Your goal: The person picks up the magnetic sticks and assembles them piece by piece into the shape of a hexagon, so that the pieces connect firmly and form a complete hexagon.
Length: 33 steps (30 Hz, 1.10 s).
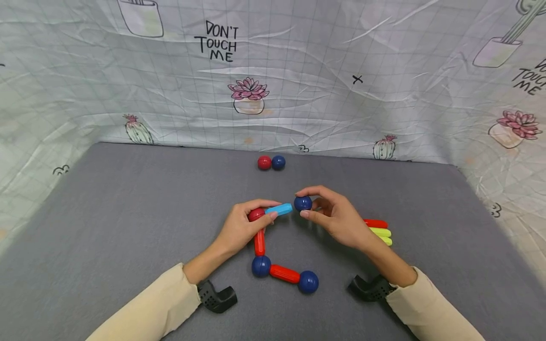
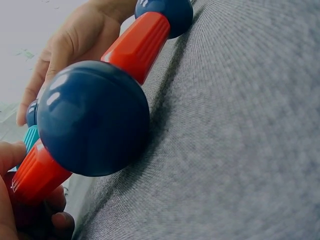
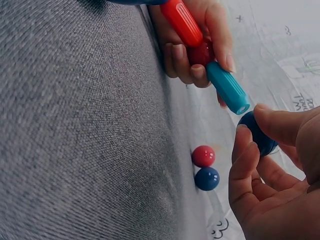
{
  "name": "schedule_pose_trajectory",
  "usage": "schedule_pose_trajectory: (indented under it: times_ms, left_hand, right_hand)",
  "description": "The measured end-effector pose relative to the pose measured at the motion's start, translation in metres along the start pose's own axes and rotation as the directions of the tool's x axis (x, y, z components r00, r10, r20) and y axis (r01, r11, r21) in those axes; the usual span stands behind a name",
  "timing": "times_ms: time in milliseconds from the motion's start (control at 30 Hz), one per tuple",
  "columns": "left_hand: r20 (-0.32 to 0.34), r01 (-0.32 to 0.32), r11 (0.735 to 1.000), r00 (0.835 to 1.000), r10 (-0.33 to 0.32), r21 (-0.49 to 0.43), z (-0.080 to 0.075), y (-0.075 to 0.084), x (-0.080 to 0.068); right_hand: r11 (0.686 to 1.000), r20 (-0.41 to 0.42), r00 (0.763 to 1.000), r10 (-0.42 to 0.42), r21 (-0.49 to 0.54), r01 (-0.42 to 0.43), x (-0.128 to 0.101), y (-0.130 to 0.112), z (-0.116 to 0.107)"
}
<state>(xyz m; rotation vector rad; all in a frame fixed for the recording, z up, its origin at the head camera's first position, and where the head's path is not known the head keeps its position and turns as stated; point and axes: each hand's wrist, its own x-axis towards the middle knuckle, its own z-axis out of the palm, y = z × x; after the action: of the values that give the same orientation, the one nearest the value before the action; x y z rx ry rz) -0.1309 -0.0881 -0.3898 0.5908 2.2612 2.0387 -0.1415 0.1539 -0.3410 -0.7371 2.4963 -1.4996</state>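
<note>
My left hand grips a red ball and a light blue stick that points right from it. My right hand pinches a dark blue ball between thumb and forefinger, just off the stick's free end; a small gap shows in the right wrist view. Below the red ball run a red stick, a blue ball, a second red stick and another blue ball, all lying on the grey mat.
A loose red ball and blue ball touch each other at the mat's far edge. One red stick and two yellow-green sticks lie beside my right wrist. Printed cloth walls the mat on three sides.
</note>
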Motion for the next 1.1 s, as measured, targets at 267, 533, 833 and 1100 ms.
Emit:
schedule_pose_trajectory:
  times_ms: [267, 533, 833, 1100]
  left_hand:
    - [0.01, 0.005, 1.0, 1.0, -0.005, -0.004, -0.001, -0.001, 0.0]
    - [0.046, 0.025, 0.999, 0.999, -0.023, -0.046, -0.001, 0.018, -0.002]
    - [0.068, 0.038, 0.996, 0.997, -0.033, -0.08, 0.001, 0.031, -0.004]
    - [0.059, 0.039, 0.997, 0.998, -0.035, -0.07, 0.002, 0.031, -0.004]
  right_hand:
    - [1.0, 0.018, 1.0, 0.007, 0.009, -0.007, 0.0, -0.002, 0.001]
    - [1.0, 0.025, 1.0, 0.01, 0.014, -0.011, 0.0, -0.003, 0.001]
    - [1.0, 0.066, 0.998, 0.018, -0.017, -0.017, -0.003, -0.005, -0.008]
    - [0.996, 0.014, 0.999, 0.045, -0.073, -0.044, -0.02, 0.006, -0.041]
